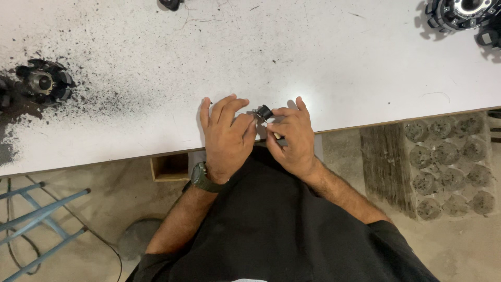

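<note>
Hands met at the near edge of the white table [334,68], just below the middle of the frame, with a small dark cylindrical part [263,112] pinched between them. The right hand [292,141] gripped it between thumb and forefinger, fingers curled close; a pale sliver, perhaps a thin tool or stick, showed under its fingers, though what it was could not be told. The left hand [227,136], a dark wristwatch [201,178] on its wrist, touched the part's metal end with its fingertips, the other fingers loosely spread over the tabletop.

The part looked hard, rigid and light, small enough to slip from a two-finger pinch, and likely grimy, judging by the black dust scattered over the left of the table. Its knurled or dark body seemed the safest place to hold, leaving the metal end free.

A black toothed hub [44,82] sat at the far left amid the dust, and a larger dark assembly [459,13] lay in the upper right corner. Blue metal legs [42,214] stood at the lower left.
</note>
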The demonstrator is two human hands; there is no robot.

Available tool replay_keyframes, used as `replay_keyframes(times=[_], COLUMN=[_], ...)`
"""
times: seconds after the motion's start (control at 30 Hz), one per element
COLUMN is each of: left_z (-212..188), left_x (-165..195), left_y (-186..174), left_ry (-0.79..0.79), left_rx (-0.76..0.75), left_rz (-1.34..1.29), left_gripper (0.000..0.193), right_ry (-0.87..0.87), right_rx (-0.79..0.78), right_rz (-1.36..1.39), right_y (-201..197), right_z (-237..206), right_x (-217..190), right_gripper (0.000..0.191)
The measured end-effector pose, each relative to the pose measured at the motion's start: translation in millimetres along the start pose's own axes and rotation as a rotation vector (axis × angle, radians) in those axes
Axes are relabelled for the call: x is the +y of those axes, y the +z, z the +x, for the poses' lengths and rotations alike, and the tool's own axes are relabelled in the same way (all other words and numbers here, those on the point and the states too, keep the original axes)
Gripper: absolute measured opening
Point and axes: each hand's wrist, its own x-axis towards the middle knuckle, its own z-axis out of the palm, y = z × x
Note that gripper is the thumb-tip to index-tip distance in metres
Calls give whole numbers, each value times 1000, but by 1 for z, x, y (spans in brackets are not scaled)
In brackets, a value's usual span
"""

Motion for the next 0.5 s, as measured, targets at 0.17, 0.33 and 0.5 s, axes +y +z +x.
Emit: replay_keyframes(times=[0.17,0.33,0.5], left_z=[2,1,2], left_x=[0,0,-1], left_y=[0,-1,-2], left_ry=[-11,-21,-29], left_rx=[-22,-47,-58], left_rz=[-16,-35,-83], left_gripper=[11,10,9], right_ry=[-79,-145,-142], right_rx=[-4,-5,15], right_rz=[15,56,16], right_y=[-4,0,0], right_z=[-6,-6,-1], right_x=[4,6,2], right_gripper=[37,43,43])
